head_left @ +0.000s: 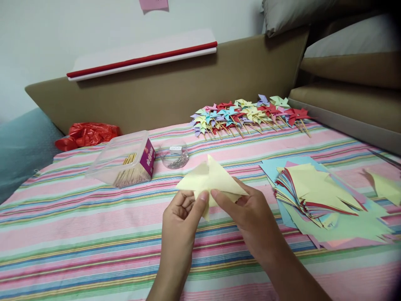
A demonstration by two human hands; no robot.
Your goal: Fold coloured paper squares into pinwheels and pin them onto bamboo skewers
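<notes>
A pale yellow paper pinwheel [216, 173], its corners folded toward the middle, is held up between both hands over the striped cloth. My left hand [184, 211] pinches its lower left part, thumb pressed on the front near the centre. My right hand [247, 209] grips the lower right side, its thumb also close to the centre. The fingers behind the paper are partly hidden. Just beyond the paper sits a round clear dish [175, 155] of small metal pieces with a little white box in it.
At left stands a clear plastic box [125, 167] of wooden sticks, near a red plastic bag [90, 133]. Several finished pinwheels on sticks [238, 115] lie at the back. Cut paper sheets [322, 188] are stacked at right, by dark scissor-like blades [385, 159].
</notes>
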